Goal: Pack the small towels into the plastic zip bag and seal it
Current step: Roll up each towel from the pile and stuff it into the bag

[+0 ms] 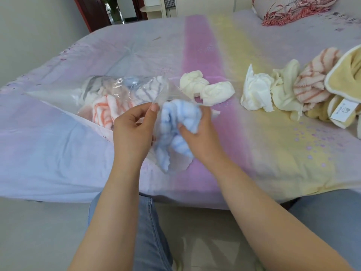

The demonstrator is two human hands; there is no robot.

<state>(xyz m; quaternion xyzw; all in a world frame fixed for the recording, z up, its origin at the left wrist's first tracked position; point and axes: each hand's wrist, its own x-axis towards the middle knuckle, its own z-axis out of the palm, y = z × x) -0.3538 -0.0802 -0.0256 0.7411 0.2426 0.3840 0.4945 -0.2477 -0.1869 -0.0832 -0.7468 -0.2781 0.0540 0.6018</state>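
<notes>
Loading step in hand, judged from the layout: blue-striped towel (176, 132) is gripped, bunched, in the right hand (197, 137) at frame centre and is being fed into the mouth of the plastic zip bag (117, 94). Bag mouth film is pinched between thumb and fingers of the left hand (132, 130) and held up off the bed (273, 153). Bag body lies toward 10 o'clock from the hands, already partly filled: orange-striped towel (103, 112) and grey-striped towel (150, 89) are visible through the plastic. Still unpacked: two cream towels (205, 89) at 1 o'clock just beyond the bag mouth, then a white towel (256, 90), a pale yellow one and a red-striped towel (312, 79) at 2 o'clock; a larger yellow towel (343, 85) sits at the right edge. Next move likely needs the mouth kept spread and the towel pushed deep, so room is left for the rest; zip not yet closed. Bedspread is pastel lilac/pink/yellow; a floral pillow (289, 8) at 1 o'clock far, a doorway (115, 8) at 11 o'clock.
</notes>
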